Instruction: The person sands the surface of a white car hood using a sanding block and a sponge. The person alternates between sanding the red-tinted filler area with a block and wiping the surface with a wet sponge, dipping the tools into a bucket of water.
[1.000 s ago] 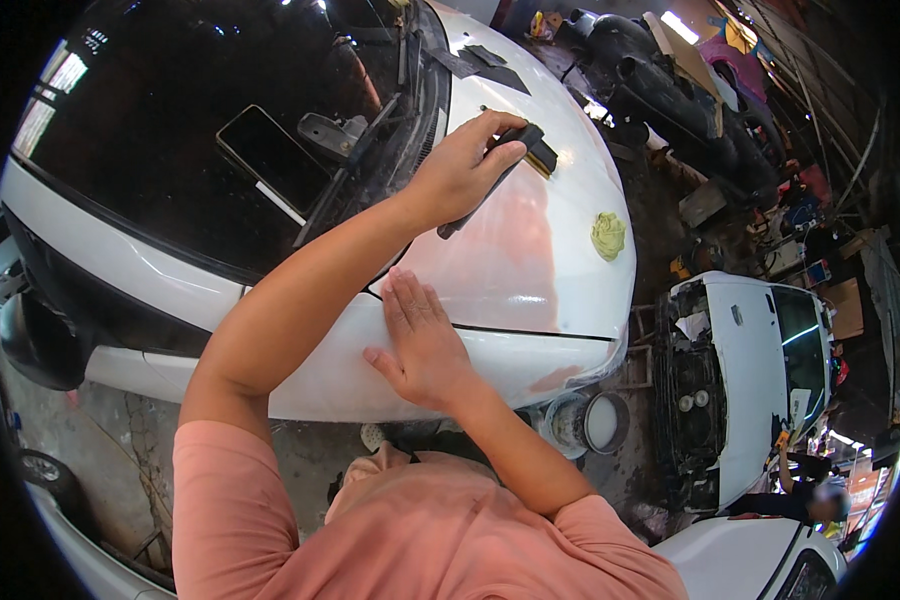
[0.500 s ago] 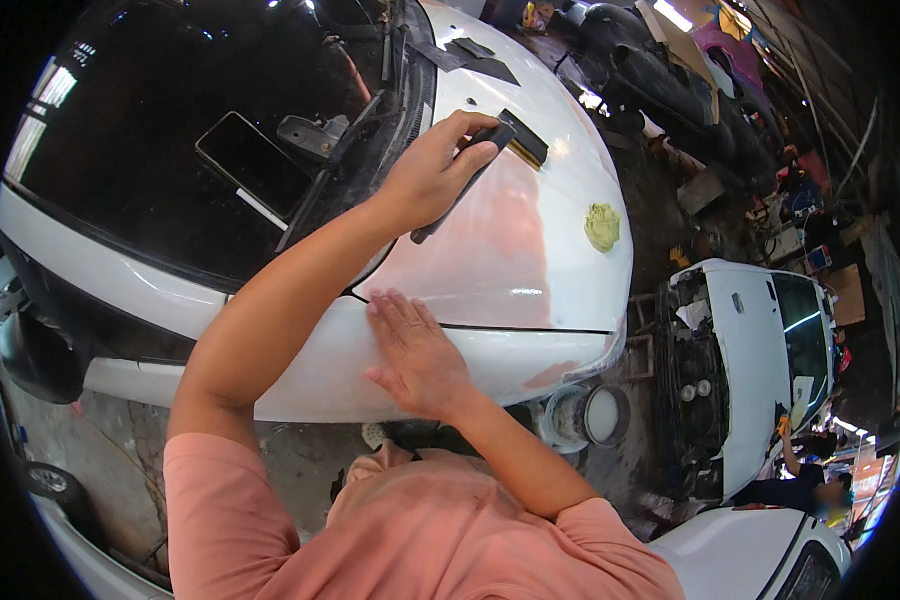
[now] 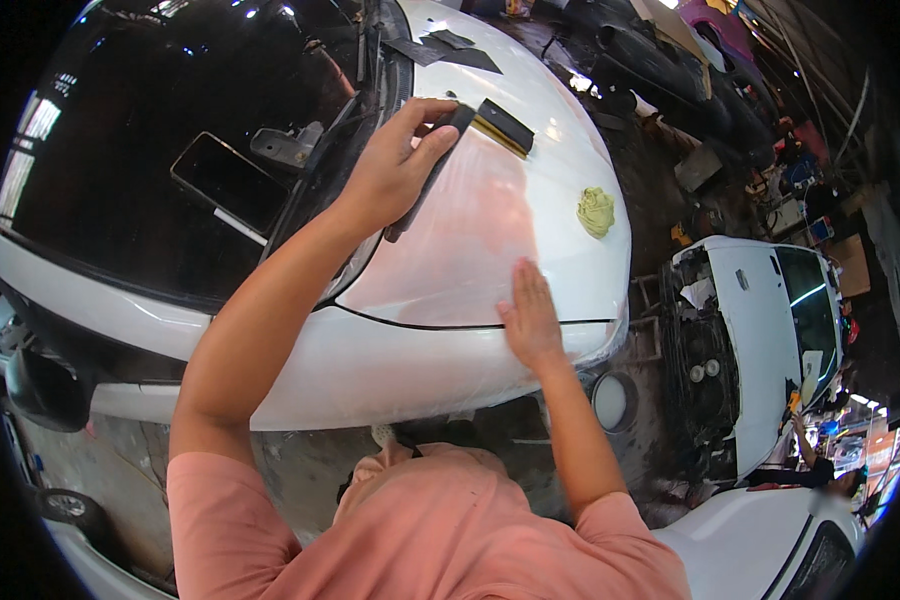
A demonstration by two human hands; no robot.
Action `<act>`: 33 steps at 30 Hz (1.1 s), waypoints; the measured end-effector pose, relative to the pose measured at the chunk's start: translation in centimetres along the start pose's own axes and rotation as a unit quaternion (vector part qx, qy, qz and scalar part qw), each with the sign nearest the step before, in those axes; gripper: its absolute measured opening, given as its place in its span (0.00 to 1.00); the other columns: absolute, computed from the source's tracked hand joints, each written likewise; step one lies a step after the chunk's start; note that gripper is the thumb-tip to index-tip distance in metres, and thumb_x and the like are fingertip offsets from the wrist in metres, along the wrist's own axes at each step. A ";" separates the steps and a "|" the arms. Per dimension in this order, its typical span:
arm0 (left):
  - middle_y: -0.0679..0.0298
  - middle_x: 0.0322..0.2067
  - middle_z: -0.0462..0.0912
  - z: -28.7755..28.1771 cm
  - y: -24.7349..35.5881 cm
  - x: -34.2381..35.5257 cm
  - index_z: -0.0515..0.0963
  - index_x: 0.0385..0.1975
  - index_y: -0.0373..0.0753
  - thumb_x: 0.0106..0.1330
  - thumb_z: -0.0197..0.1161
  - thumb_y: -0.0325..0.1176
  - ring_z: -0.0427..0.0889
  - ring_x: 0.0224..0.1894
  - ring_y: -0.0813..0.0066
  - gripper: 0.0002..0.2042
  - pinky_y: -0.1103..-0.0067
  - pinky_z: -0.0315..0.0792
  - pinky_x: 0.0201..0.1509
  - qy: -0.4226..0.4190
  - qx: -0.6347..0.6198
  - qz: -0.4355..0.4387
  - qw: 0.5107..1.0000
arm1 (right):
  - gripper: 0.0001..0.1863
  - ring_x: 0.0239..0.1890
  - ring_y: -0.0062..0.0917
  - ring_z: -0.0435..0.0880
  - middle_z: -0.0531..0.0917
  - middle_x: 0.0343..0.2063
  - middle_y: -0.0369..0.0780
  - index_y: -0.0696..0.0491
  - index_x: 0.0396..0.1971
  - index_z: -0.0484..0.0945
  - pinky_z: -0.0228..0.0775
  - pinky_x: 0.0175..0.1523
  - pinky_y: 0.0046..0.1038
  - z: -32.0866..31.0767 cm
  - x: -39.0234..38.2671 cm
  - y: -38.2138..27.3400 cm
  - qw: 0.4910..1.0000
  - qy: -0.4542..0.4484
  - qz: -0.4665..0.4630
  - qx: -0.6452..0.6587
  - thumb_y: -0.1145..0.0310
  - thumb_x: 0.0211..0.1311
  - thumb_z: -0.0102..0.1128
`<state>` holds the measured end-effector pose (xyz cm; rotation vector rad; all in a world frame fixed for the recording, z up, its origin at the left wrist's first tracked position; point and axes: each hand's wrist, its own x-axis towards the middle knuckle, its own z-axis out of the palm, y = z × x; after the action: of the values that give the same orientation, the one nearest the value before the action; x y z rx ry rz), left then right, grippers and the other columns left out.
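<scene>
The right hand has slid out along the shiny white metal car hood, toward its front edge, since a moment ago, and the left hand is sitting a bit lower with its tool.

Nearest the person, the right hand is lying flat and open on the hood, fingers together, right by the front edge. It looks like it is pressing down to keep the person steady while leaning over.

Farther up the hood, the left hand is closed tight around the handle of a black flat scraper with a thin yellow strip. The blade is touching the hood near the windscreen end, tilted so its edge is rubbing the surface.

To the right of the scraper, a small crumpled yellow-green cloth is resting on the hood, close by for wiping.

Past the hood's top edge, the dark glass windscreen is showing a black flat phone behind it.
</scene>
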<state>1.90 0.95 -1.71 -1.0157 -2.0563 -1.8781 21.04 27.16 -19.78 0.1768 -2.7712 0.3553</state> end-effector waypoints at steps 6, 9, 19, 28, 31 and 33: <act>0.57 0.51 0.84 0.2 -0.2 0.4 0.77 0.61 0.34 0.78 0.61 0.33 0.79 0.50 0.71 0.17 0.75 0.74 0.58 0.017 0.023 0.007 1.000 | 0.43 0.84 0.50 0.47 0.51 0.80 0.59 0.69 0.78 0.51 0.37 0.85 0.48 0.2 3.2 4.8 0.979 -0.061 0.192 0.007 0.45 0.83 0.40; 0.59 0.50 0.83 0.6 -0.9 0.1 0.76 0.62 0.33 0.79 0.61 0.32 0.79 0.49 0.74 0.16 0.77 0.74 0.57 0.017 0.008 -0.001 1.000 | 0.48 0.84 0.51 0.44 0.49 0.80 0.62 0.72 0.77 0.50 0.35 0.85 0.48 1.0 8.5 5.4 0.948 -0.076 0.309 -0.029 0.40 0.81 0.35; 0.62 0.48 0.80 0.7 -1.6 1.4 0.75 0.62 0.33 0.80 0.59 0.32 0.76 0.49 0.77 0.16 0.78 0.72 0.56 0.014 -0.016 -0.008 1.000 | 0.49 0.84 0.49 0.45 0.51 0.80 0.61 0.70 0.78 0.50 0.33 0.86 0.46 1.5 14.1 -1.1 0.936 -0.071 0.345 -0.024 0.38 0.79 0.36; 0.63 0.50 0.79 1.1 -1.9 1.0 0.74 0.63 0.33 0.81 0.57 0.31 0.75 0.50 0.78 0.16 0.79 0.71 0.58 -0.015 0.008 -0.001 1.000 | 0.47 0.84 0.50 0.44 0.52 0.80 0.60 0.71 0.77 0.53 0.31 0.86 0.46 0.1 11.0 -11.9 0.980 -0.080 0.183 0.026 0.41 0.80 0.38; 0.62 0.51 0.79 0.6 -1.4 0.9 0.73 0.63 0.33 0.81 0.56 0.31 0.75 0.51 0.79 0.16 0.79 0.71 0.59 -0.004 0.001 -0.005 1.000 | 0.46 0.84 0.50 0.44 0.51 0.80 0.60 0.71 0.77 0.52 0.32 0.86 0.47 -0.5 10.0 -13.3 0.988 -0.092 0.120 0.026 0.42 0.81 0.37; 0.63 0.52 0.79 0.2 -0.8 0.8 0.72 0.64 0.33 0.82 0.54 0.30 0.75 0.52 0.80 0.15 0.80 0.70 0.60 0.006 -0.007 0.002 1.000 | 0.46 0.84 0.50 0.44 0.51 0.80 0.59 0.71 0.77 0.51 0.32 0.86 0.46 -0.4 11.2 -12.5 0.990 -0.094 0.104 0.030 0.42 0.81 0.37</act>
<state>0.83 1.44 -1.97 -1.0074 -2.0367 -1.8949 12.71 14.40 -12.75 -0.0693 -2.9748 0.4994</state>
